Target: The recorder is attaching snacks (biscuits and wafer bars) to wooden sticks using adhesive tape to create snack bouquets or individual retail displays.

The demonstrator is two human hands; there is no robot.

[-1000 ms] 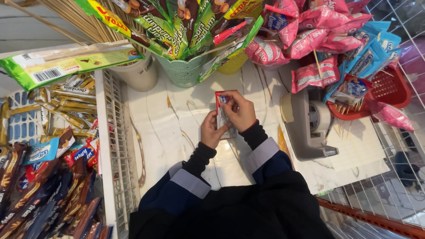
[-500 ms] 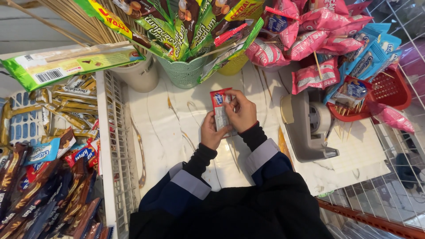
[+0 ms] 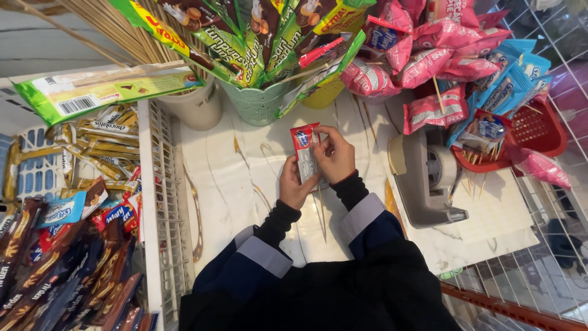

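Note:
Both of my hands hold one small red and white snack packet [image 3: 304,151] upright over the white table [image 3: 226,184]. My left hand [image 3: 295,184] grips its lower left side. My right hand [image 3: 334,153] pinches its right edge, fingers curled over it. A thin wooden skewer [image 3: 321,211] runs down from under the packet between my wrists. Dark sleeves with grey cuffs cover both forearms.
A grey tape dispenser [image 3: 425,181] stands right of my hands. Behind are a green pot [image 3: 256,104] and a white pot [image 3: 193,107] with skewered packets, pink packets [image 3: 429,67] and a red basket [image 3: 539,129]. A white wire tray [image 3: 160,202] of wafer bars lies left.
The packet has turned from edge-on to show more of its face and sits slightly lower and left. Both hands stay closed on it.

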